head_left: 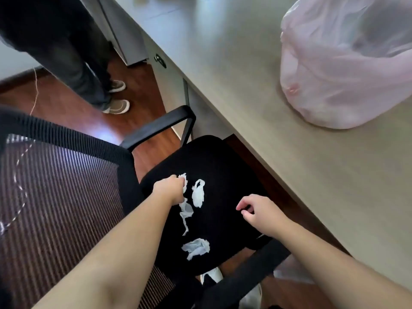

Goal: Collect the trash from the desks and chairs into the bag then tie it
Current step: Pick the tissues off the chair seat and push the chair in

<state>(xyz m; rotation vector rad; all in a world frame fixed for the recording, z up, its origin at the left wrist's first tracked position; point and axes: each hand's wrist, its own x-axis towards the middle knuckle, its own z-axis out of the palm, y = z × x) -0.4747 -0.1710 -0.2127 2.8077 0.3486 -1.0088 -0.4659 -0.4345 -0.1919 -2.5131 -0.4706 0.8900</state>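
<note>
My left grip (pixel 170 189) is clamped on a white tissue scrap (pixel 183 177), fingers curled over it on the black chair seat (pixel 223 161), near the mesh backrest (pixel 66 186). My right grip (pixel 259 210) hangs over the seat's other side, fingers loosely curled and holding nothing. More tissue lies on the seat between my arms: a small looped piece (pixel 198 195) just beside my left grip, a long twisted strip (pixel 185 216) below it, and a crumpled wad (pixel 197 246) nearest me. The pink bag (pixel 345 68) stands on the counter (pixel 234 63), well apart from the chair. Another person's legs (pixel 73 63) stand on the wooden floor (pixel 138 90).
</note>
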